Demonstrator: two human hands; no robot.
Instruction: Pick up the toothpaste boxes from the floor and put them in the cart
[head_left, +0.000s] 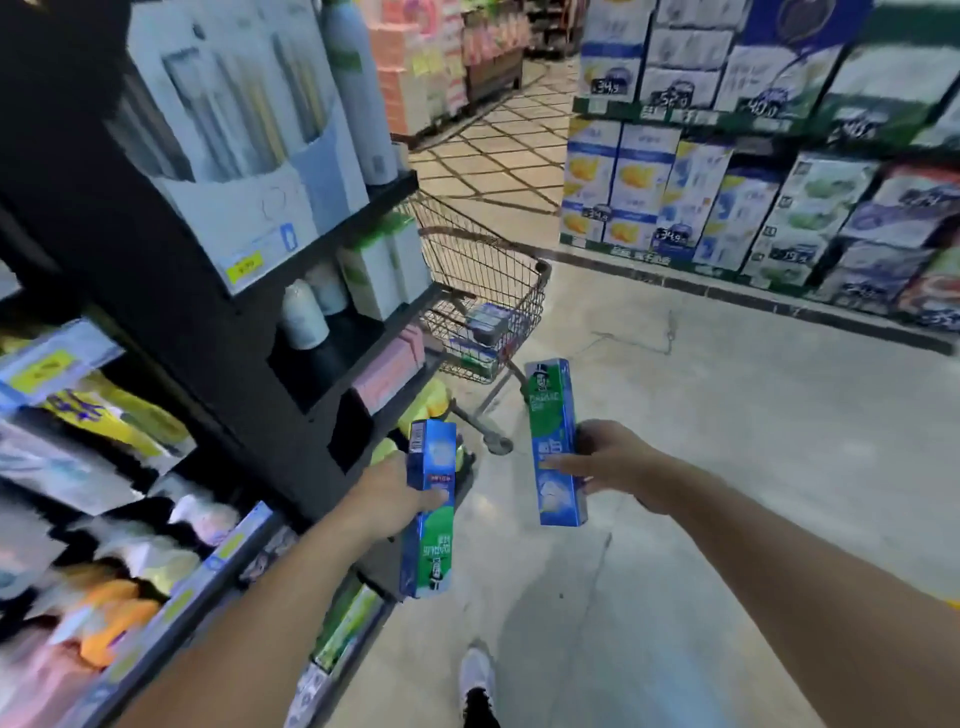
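Observation:
My left hand (395, 496) grips a blue and green toothpaste box (430, 545) around its middle, held upright above the floor. In my right hand (605, 462) is a second green and blue toothpaste box (551, 410), also upright, with my thumb across its front. Ahead of both hands stands a wire shopping cart (519, 275), and several toothpaste boxes (485, 325) lie inside it. The cart's left side is hidden behind the shelf unit.
A black shelf unit (218, 322) with bottles and boxes runs along the left, close to my left arm. Stacked tissue packs (727, 208) line the far right. Grey floor (753, 441) lies between them. My shoe (475, 675) shows at the bottom.

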